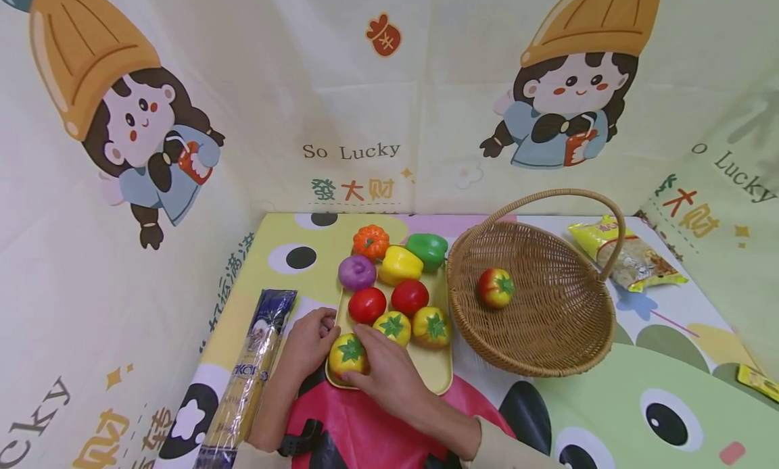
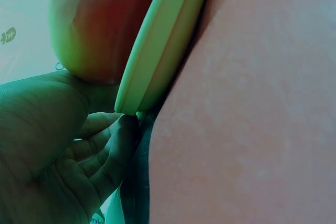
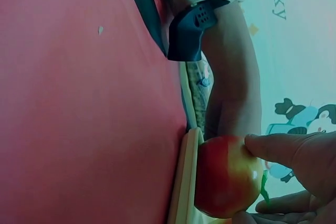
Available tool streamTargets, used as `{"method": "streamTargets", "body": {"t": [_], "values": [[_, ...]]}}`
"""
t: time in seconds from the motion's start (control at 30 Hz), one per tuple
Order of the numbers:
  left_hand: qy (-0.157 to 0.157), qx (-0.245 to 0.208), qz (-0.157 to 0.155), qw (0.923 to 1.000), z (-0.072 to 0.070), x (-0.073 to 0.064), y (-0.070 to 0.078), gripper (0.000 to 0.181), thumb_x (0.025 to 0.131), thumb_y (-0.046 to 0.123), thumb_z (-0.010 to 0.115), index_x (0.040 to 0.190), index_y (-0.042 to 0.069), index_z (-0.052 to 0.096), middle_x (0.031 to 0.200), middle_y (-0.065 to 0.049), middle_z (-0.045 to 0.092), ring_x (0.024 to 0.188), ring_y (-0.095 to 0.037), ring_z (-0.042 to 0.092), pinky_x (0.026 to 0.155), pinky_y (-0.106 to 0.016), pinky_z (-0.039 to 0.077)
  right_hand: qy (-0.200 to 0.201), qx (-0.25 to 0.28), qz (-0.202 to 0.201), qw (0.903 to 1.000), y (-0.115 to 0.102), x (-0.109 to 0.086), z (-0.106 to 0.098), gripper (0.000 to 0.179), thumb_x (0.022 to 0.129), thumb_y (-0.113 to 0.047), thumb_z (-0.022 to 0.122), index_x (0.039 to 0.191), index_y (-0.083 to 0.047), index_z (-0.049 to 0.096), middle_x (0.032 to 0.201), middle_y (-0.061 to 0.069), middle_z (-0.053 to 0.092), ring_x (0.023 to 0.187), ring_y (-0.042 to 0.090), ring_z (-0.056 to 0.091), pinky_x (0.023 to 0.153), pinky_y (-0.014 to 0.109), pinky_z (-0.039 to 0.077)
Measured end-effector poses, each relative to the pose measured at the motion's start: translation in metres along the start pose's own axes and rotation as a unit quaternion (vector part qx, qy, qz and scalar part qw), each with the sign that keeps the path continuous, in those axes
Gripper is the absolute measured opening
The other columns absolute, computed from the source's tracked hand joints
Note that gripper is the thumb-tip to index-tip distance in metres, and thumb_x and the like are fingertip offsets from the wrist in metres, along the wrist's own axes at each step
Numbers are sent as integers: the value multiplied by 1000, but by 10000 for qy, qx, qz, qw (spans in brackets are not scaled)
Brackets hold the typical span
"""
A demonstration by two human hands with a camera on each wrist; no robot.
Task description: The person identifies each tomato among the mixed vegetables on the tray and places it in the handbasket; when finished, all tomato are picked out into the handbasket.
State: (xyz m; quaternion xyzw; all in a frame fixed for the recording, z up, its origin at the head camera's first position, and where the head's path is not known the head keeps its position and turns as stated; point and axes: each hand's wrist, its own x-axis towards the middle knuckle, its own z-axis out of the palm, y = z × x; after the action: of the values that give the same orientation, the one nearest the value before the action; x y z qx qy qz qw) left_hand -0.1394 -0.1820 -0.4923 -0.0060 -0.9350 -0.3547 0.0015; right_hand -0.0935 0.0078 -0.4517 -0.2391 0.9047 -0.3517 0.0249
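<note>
A pale yellow tray (image 1: 435,369) holds several toy vegetables. My left hand (image 1: 309,344) grips its left rim, with the thumb above and the fingers beneath in the left wrist view. My right hand (image 1: 392,374) holds a yellow-and-red tomato (image 1: 349,355) at the tray's near left corner, thumb and fingers on either side. Beyond it are two similar tomatoes, one (image 1: 433,327) on the right, and two red round vegetables (image 1: 367,305). Farther back lie a purple onion (image 1: 357,273), a yellow bell pepper (image 1: 400,265), a green bell pepper (image 1: 427,250) and an orange pumpkin (image 1: 371,241).
Right of the tray stands a wicker basket (image 1: 566,313) with a high handle and a red-and-yellow tomato (image 1: 496,288) inside. A snack bag (image 1: 633,259) lies behind it. A long noodle pack (image 1: 246,381) lies at left. A small yellow packet (image 1: 757,382) is far right.
</note>
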Motion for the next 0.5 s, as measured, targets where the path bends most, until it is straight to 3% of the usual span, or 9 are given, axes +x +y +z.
{"method": "streamTargets", "body": {"t": [0.23, 0.5], "values": [[1, 15, 67, 10000, 0, 0, -1, 31, 89, 15, 70, 116, 0, 65, 86, -1, 60, 76, -15, 56, 73, -35, 51, -36, -159, -93, 9998, -1, 2, 2, 75, 80, -35, 83, 141, -3, 52, 138, 5, 55, 118, 18, 56, 94, 34, 48], [-45, 14, 16, 10000, 0, -1, 0, 33, 89, 16, 70, 118, 0, 65, 87, -1, 60, 76, -16, 56, 74, -35, 51, -44, -407, -385, 9984, 1, 1, 5, 68, 78, -39, 84, 133, -9, 58, 127, -3, 58, 105, 10, 59, 87, 29, 50]]}}
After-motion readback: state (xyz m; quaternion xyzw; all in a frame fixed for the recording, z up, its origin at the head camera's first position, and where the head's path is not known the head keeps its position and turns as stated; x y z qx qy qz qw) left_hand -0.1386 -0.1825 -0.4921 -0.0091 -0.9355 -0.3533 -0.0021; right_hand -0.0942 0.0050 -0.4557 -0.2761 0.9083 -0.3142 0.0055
